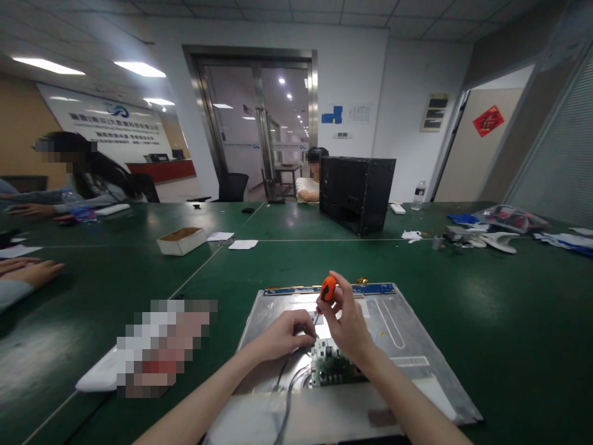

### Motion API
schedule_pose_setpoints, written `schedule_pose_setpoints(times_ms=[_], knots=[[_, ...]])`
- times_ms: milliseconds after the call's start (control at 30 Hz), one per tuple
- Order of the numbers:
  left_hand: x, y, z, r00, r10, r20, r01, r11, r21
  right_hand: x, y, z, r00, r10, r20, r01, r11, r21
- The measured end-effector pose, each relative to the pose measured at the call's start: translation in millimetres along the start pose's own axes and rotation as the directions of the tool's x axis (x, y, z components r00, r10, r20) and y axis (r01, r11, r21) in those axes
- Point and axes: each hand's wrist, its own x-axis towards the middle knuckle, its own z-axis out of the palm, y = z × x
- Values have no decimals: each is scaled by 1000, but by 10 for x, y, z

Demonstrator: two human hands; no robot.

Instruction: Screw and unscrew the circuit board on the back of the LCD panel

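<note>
My right hand (345, 318) is closed around the orange-and-black handle of a screwdriver (328, 288). The screwdriver's thin shaft slants down toward the green circuit board (327, 364). Beside the shaft, my left hand (291, 334) has its fingers pinched together at the board's upper left corner; what they hold, if anything, is hidden. The board sits on a large silver metal panel (407, 334) with a blue strip (377, 288) along its far edge. A grey cable (288, 395) runs from near the board toward me. My right hand and forearm cover part of the board.
A black computer case (356, 193) stands farther back on the green table (523, 321). An open white box (181, 241) and paper scraps (243, 245) lie left of it. Metal parts (461, 235) and a plastic bottle (419, 195) are at right. Other people sit at the left and far side.
</note>
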Motion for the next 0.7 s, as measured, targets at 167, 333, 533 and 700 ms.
schedule_pose_setpoints(times_ms=[167, 333, 533, 700], knots=[[-3, -29, -24, 999, 36, 14, -36, 999, -25, -28, -12, -13, 981, -188, 46, 193, 971, -139], [-11, -27, -31, 999, 39, 13, -38, 997, -64, -17, -7, -12, 978, -204, 47, 209, 965, -158], [-2, -43, -39, 998, 27, 53, -24, 998, -56, -23, -6, 16, 973, -219, 67, 228, 960, -163], [3, -57, -41, 997, 30, 64, -27, 998, -51, -21, -6, 24, 978, -203, 45, 208, 965, -162]])
